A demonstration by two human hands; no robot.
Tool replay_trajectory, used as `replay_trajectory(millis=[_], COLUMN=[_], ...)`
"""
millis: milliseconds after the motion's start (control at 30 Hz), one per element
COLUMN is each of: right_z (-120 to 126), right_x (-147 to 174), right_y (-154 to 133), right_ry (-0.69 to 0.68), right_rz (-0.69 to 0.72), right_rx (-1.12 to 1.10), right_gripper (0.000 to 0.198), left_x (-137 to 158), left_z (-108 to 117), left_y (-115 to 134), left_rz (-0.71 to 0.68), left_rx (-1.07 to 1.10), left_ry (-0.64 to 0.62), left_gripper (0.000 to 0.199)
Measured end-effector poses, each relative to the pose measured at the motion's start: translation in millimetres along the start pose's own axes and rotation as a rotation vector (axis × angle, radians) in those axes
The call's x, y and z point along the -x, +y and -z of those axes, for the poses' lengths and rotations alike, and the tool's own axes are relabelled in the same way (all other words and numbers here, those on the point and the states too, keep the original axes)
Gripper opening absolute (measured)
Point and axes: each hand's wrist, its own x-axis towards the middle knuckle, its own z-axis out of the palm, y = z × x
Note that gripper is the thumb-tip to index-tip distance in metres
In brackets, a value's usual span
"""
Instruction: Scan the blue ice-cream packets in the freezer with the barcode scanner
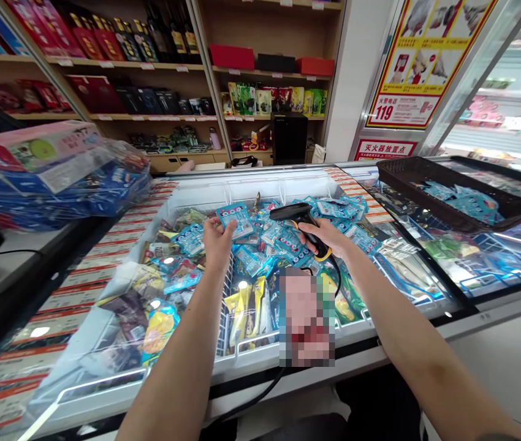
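Observation:
My left hand (218, 237) pinches a small blue packet (236, 219) by its edge, above the glass-topped freezer. In my right hand (327, 236) is a black and yellow barcode scanner (293, 214), its head turned left toward the packet, with a small gap between them. From the scanner's handle a black cord hangs down over the freezer's front edge. Many similar blue packets (288, 242) lie spread beneath both hands. Below them, bagged ice creams (249, 306) show in wire baskets. A pixelated patch hides a pinkish thing near the front edge.
A dark brown tray (518, 217) holding several blue packets rests at the right. Plastic-wrapped boxes (58, 177) are stacked at the left. Price labels (117, 263) line the freezer glass. Shelves (150, 64) with bottles and boxes stand behind, beside a fire poster (419, 67).

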Motion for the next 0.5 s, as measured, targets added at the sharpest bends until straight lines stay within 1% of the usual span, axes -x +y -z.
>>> replay_trajectory(millis=[100,233,400,500], right_z=[-0.9,-2.1,-2.8,-3.3], right_x=[0.7,1.5,3.6,3.9], right_y=[-0.9,-2.6,-4.9,-5.3], right_ry=[-0.006,-0.009,-0.027,-0.025], right_rz=[-0.004,0.001,0.04,0.024], right_rx=[0.026,0.04,0.045,0.053], right_gripper=[0.04,0.04,0.039,0.04], left_x=[1.5,2.4,6.7,8.6], left_z=[-1.2,-3.6,-8.5,-9.2], left_y=[2.9,3.1,8.8,12.3], left_rz=[0.02,0.033,0.047,0.075], left_rx=[0.036,-0.042,-0.045,-0.058], left_ry=[-0.057,-0.104,-0.139,-0.141], left_gripper=[0.061,0.062,0.065,0.067])
